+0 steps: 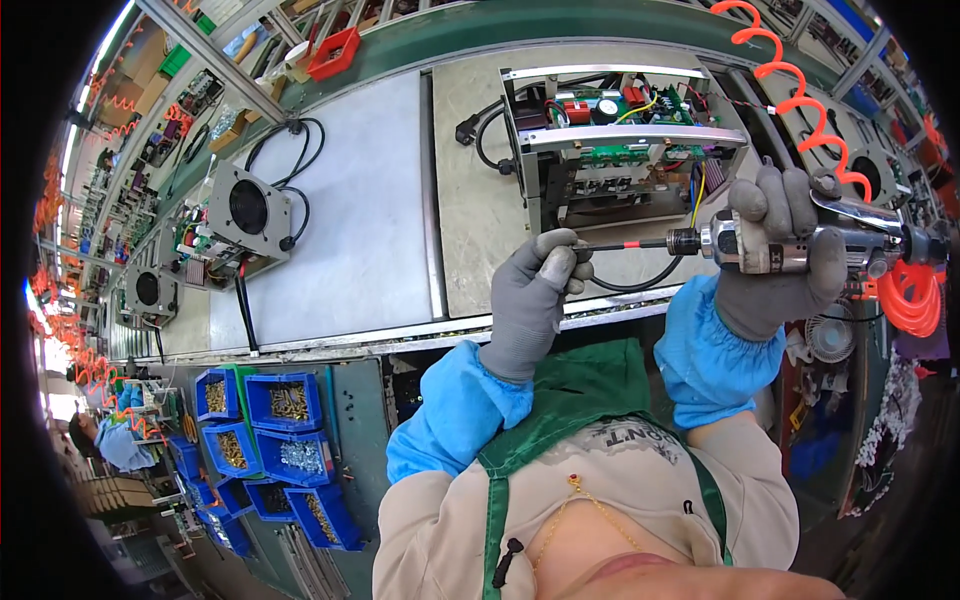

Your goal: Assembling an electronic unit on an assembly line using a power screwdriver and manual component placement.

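Note:
In my gloved right hand (775, 255) is a silver and black air screwdriver (865, 250), held level with the fingers wrapped round its body. Its long dark bit (625, 245), with a red band, points left. The thumb and fingers of my gloved left hand (530, 295) pinch the tip of that bit; whether a screw sits there is hidden by the fingers. Just beyond both hands stands an open metal-framed electronic unit (630, 135) with green circuit boards and coloured wires. A black power cable (490, 140) comes off its left side.
A second unit with a black round fan (250, 207) stands left on the pale work surface (340, 240). Blue bins (290, 402) of brass-coloured and silver fasteners sit at the lower left. An orange coiled hose (800, 100) hangs at the right. A red tray (333, 53) lies at the back.

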Motion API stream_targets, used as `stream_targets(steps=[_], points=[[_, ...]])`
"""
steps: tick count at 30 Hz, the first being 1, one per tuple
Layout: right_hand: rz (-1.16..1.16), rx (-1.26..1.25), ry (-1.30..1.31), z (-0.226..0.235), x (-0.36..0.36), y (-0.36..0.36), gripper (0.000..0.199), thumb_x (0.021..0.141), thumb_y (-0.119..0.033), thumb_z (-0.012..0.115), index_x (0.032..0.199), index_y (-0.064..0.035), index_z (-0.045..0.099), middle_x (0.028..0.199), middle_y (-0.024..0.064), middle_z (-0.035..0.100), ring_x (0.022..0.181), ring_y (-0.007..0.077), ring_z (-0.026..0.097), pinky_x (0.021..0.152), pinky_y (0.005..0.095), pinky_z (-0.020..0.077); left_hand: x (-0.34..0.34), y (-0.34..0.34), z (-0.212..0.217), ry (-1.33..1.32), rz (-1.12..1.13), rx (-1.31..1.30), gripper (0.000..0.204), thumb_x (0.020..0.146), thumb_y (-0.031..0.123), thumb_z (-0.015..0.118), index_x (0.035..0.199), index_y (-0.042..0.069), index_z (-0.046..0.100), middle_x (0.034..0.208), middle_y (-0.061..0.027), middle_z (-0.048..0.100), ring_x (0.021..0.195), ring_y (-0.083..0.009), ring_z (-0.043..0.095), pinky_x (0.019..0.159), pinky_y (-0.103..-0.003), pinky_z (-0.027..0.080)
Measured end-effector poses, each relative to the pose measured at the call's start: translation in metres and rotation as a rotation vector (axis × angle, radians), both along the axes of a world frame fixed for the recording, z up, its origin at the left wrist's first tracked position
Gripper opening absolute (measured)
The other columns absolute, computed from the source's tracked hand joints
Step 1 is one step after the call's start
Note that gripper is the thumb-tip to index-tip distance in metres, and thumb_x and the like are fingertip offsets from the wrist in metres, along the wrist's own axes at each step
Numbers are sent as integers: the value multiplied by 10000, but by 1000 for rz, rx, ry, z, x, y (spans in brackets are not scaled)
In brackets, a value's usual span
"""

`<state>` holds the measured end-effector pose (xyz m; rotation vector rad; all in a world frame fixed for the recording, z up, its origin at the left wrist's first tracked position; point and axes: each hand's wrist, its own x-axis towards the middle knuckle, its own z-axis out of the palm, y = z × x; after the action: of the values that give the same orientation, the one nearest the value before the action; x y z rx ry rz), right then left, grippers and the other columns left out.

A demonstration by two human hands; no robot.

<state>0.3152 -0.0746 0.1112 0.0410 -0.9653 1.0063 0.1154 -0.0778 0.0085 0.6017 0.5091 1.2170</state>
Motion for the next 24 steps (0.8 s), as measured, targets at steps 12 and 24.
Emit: stream_targets(steps=[12, 24], points=[[235, 358, -227, 48, 28, 42, 399, 804, -239, 725, 1147, -173, 531, 649, -147, 478, 596, 28, 461, 761, 279, 317, 9, 45, 66, 188, 199, 386, 366, 928, 122, 578, 1263, -7, 505, 1118, -128, 610, 897, -164, 629, 731, -254, 523], [67, 164, -317, 54, 4, 94, 379, 815, -224, 568, 1161, -76, 519, 735, -66, 414, 722, 95, 418, 820, 333, 347, 56, 106, 2, 1007, 879, 409, 955, 543, 209, 868, 1328, -53, 392, 1262, -206, 376, 1194, -380, 424, 1008, -425, 404]])
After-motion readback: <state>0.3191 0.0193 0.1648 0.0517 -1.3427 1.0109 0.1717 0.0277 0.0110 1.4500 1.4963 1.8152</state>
